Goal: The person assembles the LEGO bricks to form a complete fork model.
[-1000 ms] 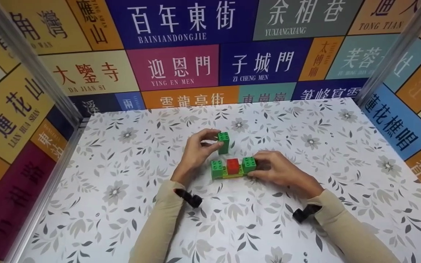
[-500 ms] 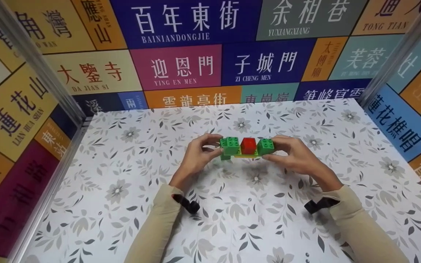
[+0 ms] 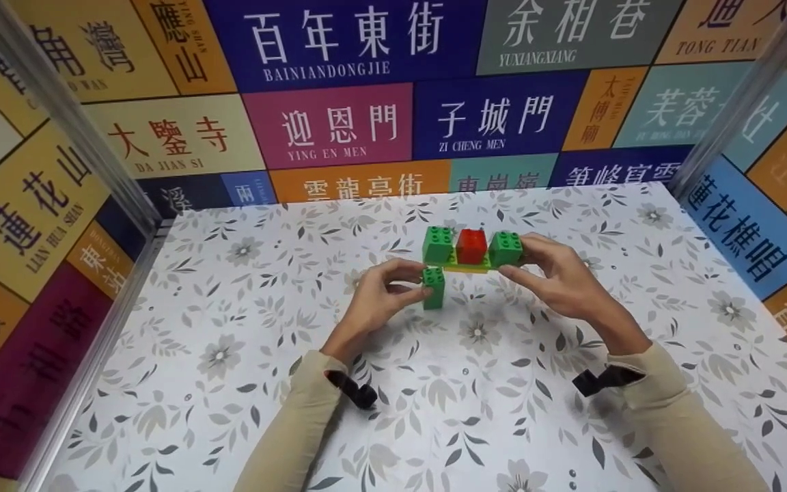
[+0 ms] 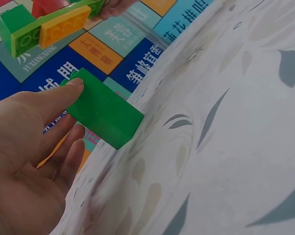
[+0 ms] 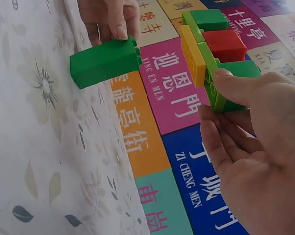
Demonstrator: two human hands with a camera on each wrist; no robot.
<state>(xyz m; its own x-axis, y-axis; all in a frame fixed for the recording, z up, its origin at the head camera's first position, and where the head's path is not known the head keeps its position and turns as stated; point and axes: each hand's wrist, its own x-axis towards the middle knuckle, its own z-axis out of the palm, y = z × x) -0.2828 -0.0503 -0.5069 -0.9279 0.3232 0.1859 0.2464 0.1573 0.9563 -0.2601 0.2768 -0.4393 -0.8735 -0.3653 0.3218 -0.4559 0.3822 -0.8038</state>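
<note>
My left hand (image 3: 383, 294) pinches an upright stack of two green toy bricks (image 3: 434, 292) between thumb and fingers, its studs on top. Whether the stack touches the table is unclear. My right hand (image 3: 561, 277) grips the right end of a brick assembly, raised just beyond and above that stack. The assembly has a light green plate (image 4: 27, 41) as its base. A green brick (image 3: 438, 244) sits on its left end, a red brick (image 3: 471, 246) in the middle and another green brick (image 3: 505, 249) at the right end. Beneath the plate is a yellow brick (image 5: 192, 56).
A white table (image 3: 229, 410) with a grey leaf and flower pattern lies under both hands. Panels of coloured signs (image 3: 339, 130) rise along its back and sides. Each wrist carries a small black camera, one on the left (image 3: 352, 389) and one on the right (image 3: 605, 380).
My right hand has raised the assembly from in front of the stack, carrying it over and beyond it to the right. My left hand has drawn the stack slightly nearer and to the right.
</note>
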